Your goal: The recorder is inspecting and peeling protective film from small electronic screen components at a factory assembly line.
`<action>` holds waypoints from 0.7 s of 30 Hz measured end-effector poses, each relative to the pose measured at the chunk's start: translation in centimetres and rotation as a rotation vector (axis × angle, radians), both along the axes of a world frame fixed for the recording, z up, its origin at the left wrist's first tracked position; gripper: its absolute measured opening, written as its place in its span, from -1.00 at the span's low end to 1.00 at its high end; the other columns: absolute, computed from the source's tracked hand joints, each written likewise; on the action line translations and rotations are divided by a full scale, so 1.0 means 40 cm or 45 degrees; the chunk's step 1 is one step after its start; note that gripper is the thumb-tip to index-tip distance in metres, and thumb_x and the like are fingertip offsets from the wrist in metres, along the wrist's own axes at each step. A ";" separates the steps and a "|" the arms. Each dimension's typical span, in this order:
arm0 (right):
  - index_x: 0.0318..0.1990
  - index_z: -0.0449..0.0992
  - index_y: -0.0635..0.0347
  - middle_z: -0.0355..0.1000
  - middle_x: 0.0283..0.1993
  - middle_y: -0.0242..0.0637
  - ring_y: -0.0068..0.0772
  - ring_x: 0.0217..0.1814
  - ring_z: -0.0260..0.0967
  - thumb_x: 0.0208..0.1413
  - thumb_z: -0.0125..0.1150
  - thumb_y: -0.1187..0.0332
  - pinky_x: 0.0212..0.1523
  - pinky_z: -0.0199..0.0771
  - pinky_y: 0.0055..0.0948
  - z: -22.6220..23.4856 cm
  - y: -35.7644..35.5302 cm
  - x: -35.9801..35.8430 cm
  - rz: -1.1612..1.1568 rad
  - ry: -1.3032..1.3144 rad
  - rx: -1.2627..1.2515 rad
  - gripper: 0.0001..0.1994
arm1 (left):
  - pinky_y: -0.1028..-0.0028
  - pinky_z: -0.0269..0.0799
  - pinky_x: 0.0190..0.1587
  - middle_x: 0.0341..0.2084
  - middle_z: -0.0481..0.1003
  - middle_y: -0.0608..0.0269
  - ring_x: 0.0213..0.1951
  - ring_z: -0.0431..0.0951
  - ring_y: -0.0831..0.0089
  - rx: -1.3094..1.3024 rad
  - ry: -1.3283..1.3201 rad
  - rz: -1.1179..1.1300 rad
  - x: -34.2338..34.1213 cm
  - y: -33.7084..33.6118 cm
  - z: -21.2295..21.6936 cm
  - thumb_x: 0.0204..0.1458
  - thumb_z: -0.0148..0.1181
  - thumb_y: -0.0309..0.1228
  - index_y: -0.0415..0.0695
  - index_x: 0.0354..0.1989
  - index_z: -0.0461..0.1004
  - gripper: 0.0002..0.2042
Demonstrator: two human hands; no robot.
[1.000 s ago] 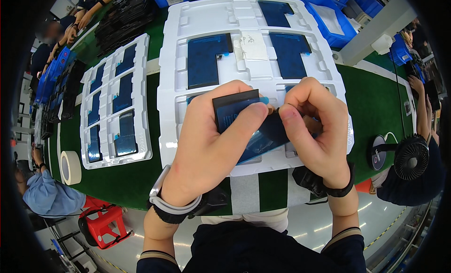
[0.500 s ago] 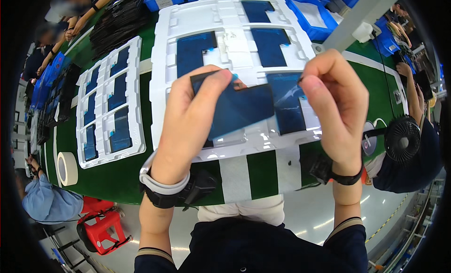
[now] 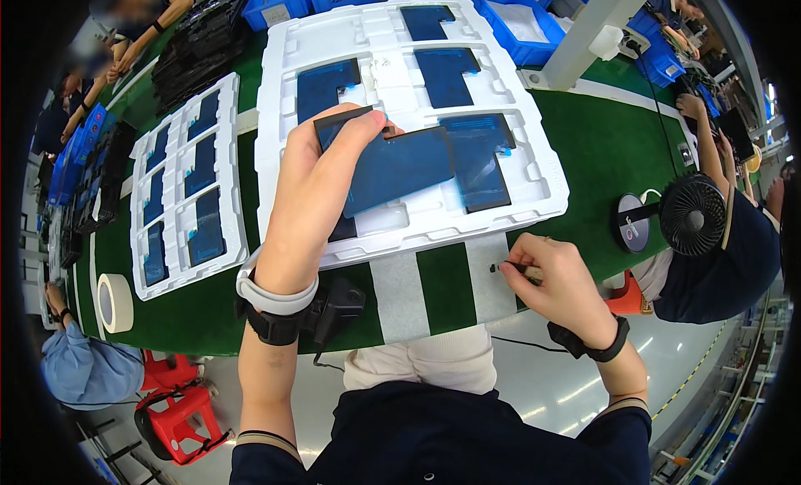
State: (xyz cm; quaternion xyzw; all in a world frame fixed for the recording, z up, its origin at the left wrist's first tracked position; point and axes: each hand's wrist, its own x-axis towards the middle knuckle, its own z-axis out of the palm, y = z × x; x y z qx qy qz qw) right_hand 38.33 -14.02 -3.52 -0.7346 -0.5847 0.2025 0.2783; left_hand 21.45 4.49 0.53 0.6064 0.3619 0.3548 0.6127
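Observation:
My left hand (image 3: 313, 180) holds a dark blue, glossy, notched flat panel (image 3: 400, 172) by its upper left corner, thumb on top. The panel is tilted above a large white moulded tray (image 3: 321, 32). Similar panels (image 3: 446, 78) lie in the tray's pockets. My right hand (image 3: 559, 283) is low at the table's front edge, over a white strip (image 3: 488, 295). Its thumb and fingers are pinched together, and a dark bit shows at the tips. What they hold is too small to name. A tiny dark speck (image 3: 492, 269) lies on the strip beside those fingertips.
A smaller white tray (image 3: 178, 183) of blue panels lies left, near a tape roll (image 3: 115, 303). Blue bins (image 3: 517, 32) and a dark stack (image 3: 200, 47) stand at the back. Right are a grey post (image 3: 596, 38) and a black fan (image 3: 692, 215). Other people sit at both sides.
My right hand has dropped from beside the panel to the white strip at the table's front edge. My left hand still holds the panel over the tray. The view has shifted slightly.

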 end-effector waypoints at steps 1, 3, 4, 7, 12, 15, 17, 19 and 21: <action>-0.51 0.36 0.29 0.38 -0.57 -0.17 -0.16 -0.55 0.40 -0.10 0.20 0.43 -0.53 0.34 -0.36 -0.013 -0.002 0.002 -0.007 -0.043 -0.009 -0.85 | 0.70 0.16 -0.37 -0.52 0.47 0.41 -0.44 0.34 0.70 0.001 -0.003 0.000 0.001 0.002 -0.001 0.05 0.08 -0.24 -0.20 -0.41 0.53 -0.74; -0.52 0.36 0.28 0.39 -0.56 -0.17 -0.15 -0.54 0.40 -0.10 0.20 0.42 -0.53 0.35 -0.35 -0.030 -0.002 0.004 0.012 -0.021 -0.042 -0.85 | 0.69 0.16 -0.36 -0.51 0.47 0.41 -0.43 0.34 0.70 -0.017 0.024 0.022 0.002 0.007 -0.003 0.04 0.08 -0.24 -0.20 -0.40 0.52 -0.75; -0.52 0.36 0.28 0.40 -0.55 -0.16 -0.15 -0.54 0.40 -0.10 0.20 0.41 -0.53 0.35 -0.34 -0.033 -0.002 0.003 0.008 -0.028 -0.084 -0.85 | 0.69 0.16 -0.36 -0.50 0.47 0.41 -0.43 0.34 0.69 -0.008 -0.016 0.005 0.002 0.007 -0.004 0.05 0.08 -0.24 -0.19 -0.40 0.52 -0.75; -0.51 0.35 0.23 0.37 -0.56 -0.20 -0.17 -0.55 0.39 -0.11 0.20 0.39 -0.55 0.36 -0.32 -0.034 -0.003 -0.006 0.019 -0.171 -0.083 -0.85 | 0.68 0.16 -0.34 -0.48 0.48 0.39 -0.41 0.34 0.68 -0.024 -0.032 0.006 0.001 0.006 -0.007 0.05 0.08 -0.24 -0.19 -0.39 0.52 -0.75; -0.50 0.32 0.16 0.31 -0.57 -0.31 -0.26 -0.59 0.33 -0.16 0.20 0.34 -0.59 0.35 -0.32 -0.037 -0.004 -0.026 0.081 -0.695 0.100 -0.83 | 0.67 0.21 -0.28 -0.46 0.49 0.36 -0.37 0.39 0.64 -0.044 -0.078 -0.001 0.000 0.003 -0.002 0.05 0.08 -0.26 -0.20 -0.38 0.52 -0.76; -0.51 0.31 0.14 0.30 -0.59 -0.34 -0.32 -0.60 0.32 -0.20 0.24 0.31 -0.62 0.33 -0.37 -0.024 0.000 -0.016 0.065 -0.730 0.170 -0.79 | 0.66 0.24 -0.22 -0.44 0.50 0.34 -0.34 0.41 0.63 -0.073 -0.147 -0.057 -0.001 0.006 0.000 0.01 0.11 -0.31 -0.22 -0.37 0.51 -0.79; -0.53 0.31 0.15 0.27 -0.64 -0.35 -0.38 -0.60 0.31 -0.24 0.28 0.28 -0.64 0.28 -0.42 0.007 -0.001 -0.008 0.019 -0.604 -0.041 -0.76 | 0.65 0.25 -0.20 -0.43 0.50 0.34 -0.33 0.42 0.62 -0.068 -0.181 -0.115 -0.002 0.011 -0.003 -0.03 0.13 -0.37 -0.23 -0.36 0.51 -0.82; -0.53 0.32 0.15 0.25 -0.66 -0.36 -0.40 -0.60 0.31 -0.24 0.29 0.30 -0.64 0.27 -0.44 0.053 0.001 -0.002 0.041 -0.457 0.085 -0.76 | 0.63 0.27 -0.17 -0.40 0.50 0.32 -0.31 0.42 0.62 -0.011 -0.205 -0.170 -0.005 0.017 -0.008 -0.09 0.13 -0.46 -0.25 -0.34 0.50 -0.84; -0.53 0.33 0.15 0.28 -0.62 -0.37 -0.45 -0.58 0.32 -0.24 0.30 0.37 -0.62 0.28 -0.48 0.108 0.013 -0.001 -0.011 -0.317 0.208 -0.79 | 0.64 0.28 -0.17 -0.37 0.50 0.31 -0.29 0.43 0.61 0.021 -0.208 -0.246 -0.006 0.023 -0.013 -0.10 0.10 -0.51 -0.27 -0.31 0.49 -0.83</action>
